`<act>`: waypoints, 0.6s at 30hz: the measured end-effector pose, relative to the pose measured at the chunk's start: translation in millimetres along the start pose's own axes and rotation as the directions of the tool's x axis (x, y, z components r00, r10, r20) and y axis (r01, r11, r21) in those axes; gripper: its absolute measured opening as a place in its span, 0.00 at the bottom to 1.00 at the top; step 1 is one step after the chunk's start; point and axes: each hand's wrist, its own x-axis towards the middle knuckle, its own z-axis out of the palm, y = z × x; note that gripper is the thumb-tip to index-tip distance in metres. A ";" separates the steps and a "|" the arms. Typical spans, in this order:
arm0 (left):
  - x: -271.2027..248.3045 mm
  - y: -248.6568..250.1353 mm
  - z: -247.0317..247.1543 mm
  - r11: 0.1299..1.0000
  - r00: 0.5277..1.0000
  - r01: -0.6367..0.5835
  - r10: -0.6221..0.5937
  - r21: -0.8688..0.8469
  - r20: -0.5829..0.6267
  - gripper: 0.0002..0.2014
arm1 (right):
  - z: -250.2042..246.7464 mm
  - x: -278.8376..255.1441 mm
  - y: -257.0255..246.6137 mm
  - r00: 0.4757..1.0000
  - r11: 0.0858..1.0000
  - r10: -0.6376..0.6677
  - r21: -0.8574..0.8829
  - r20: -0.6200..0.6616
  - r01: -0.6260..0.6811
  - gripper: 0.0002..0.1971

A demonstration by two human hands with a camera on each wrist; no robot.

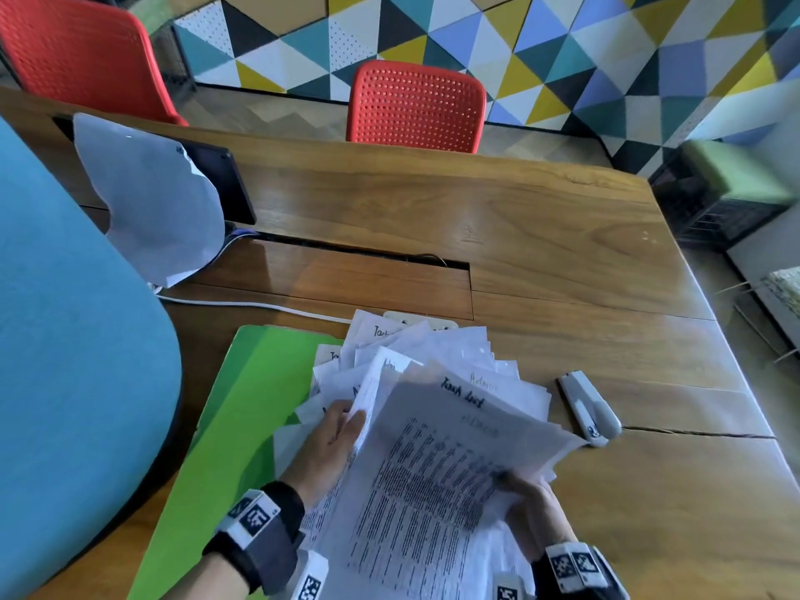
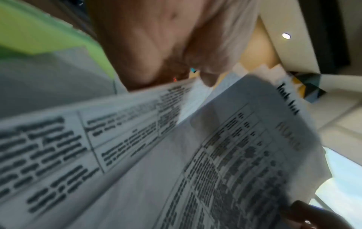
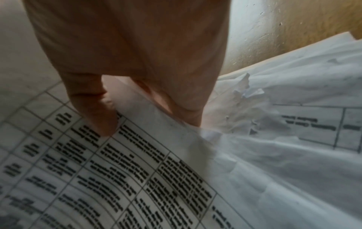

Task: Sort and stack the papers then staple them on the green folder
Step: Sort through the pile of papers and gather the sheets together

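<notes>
Holding a loose fan of printed papers (image 1: 433, 426) between them, both hands work low over a wooden table (image 1: 562, 253). The left hand (image 1: 329, 443) curls round the fan's left edge, thumb on top. The right hand (image 1: 530, 508) pinches the right side of the top sheet (image 1: 437, 478), thumb pressed on its printed grid, fingers hidden beneath. That top sheet, headed "Task list" in handwriting, is lifted off the others, its long axis running away from the person and tilting slightly to the right.

The relation that counts: the green folder (image 1: 225, 426) lies flat directly under and to the left of the left hand, its long axis also running away from the person, so the left hand is much the nearer to it. The pile sits partly on the folder's right half and spills beyond it, its edges far from square (sorting looks unfinished).

A grey stapler (image 1: 591, 409) rests on the table beyond and to the right of the right hand, near the papers' edge, with nothing between it and that hand. A white cable (image 1: 242, 303) crosses the table beyond the folder. Further beyond the left hand, a dark screen (image 1: 225, 184) stands with a sheet draped over it; a blue chair back (image 1: 65, 339) fills the space to the left.
</notes>
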 end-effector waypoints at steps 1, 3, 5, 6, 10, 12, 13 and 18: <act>-3.2 2.3 0.3 0.994 0.993 0.049 -0.038 -0.097 0.116 0.41 | 0.4 1.5 -0.2 1.000 1.000 0.011 0.019 0.010 -0.011 0.18; -5.3 2.3 5.0 0.988 0.970 0.019 0.018 -0.152 0.242 0.56 | -0.1 3.2 -0.3 0.999 0.998 0.054 0.031 0.003 -0.054 0.15; -5.9 9.7 12.8 0.985 0.962 -0.015 0.061 -0.170 0.267 0.31 | -0.5 4.7 2.0 0.996 0.996 0.088 -0.001 -0.015 -0.088 0.23; -4.2 11.0 18.1 0.979 0.960 -0.015 0.071 -0.206 0.270 0.17 | -2.8 6.1 4.1 0.995 0.995 0.093 -0.029 -0.038 -0.094 0.26; 0.5 19.2 29.5 0.938 0.934 0.039 0.088 -0.344 0.346 0.22 | -12.3 3.9 2.1 1.000 0.999 -0.007 -0.050 -0.020 0.006 0.20; -0.8 22.8 31.0 0.966 0.911 0.002 0.106 -0.260 0.399 0.17 | -15.4 -1.2 -5.3 1.000 0.999 -0.018 -0.031 0.022 0.019 0.16; 0.0 20.4 30.1 0.986 0.919 -0.053 0.109 -0.155 0.378 0.12 | -19.9 -0.4 -7.9 0.999 0.999 -0.036 -0.024 0.012 0.036 0.15; 14.8 -14.3 6.6 0.967 0.954 0.164 -0.105 0.196 -0.280 0.13 | -36.5 1.3 -24.3 0.966 0.962 -0.257 -0.109 -0.041 0.251 0.11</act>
